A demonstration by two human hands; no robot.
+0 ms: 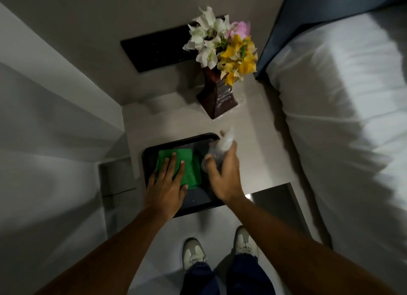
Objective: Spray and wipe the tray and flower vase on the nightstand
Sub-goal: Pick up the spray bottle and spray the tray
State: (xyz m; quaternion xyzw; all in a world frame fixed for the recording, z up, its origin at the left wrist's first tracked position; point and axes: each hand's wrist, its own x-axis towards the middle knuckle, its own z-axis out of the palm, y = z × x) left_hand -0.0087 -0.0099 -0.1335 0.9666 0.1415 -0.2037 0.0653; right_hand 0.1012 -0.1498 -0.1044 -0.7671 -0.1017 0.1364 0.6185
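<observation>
No words can be read anywhere. The left hand (167,185) lies flat on a green cloth (186,166) in the black tray (152,150). The right hand (222,175) holds a blurry spray bottle (218,150). The vase (217,98) stands behind the tray on the nightstand (253,140).

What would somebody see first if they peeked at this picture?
Probably the bright flowers, white, yellow and pink, in a dark vase at the back of the nightstand. Next, the green cloth under the left hand on the black tray.
</observation>
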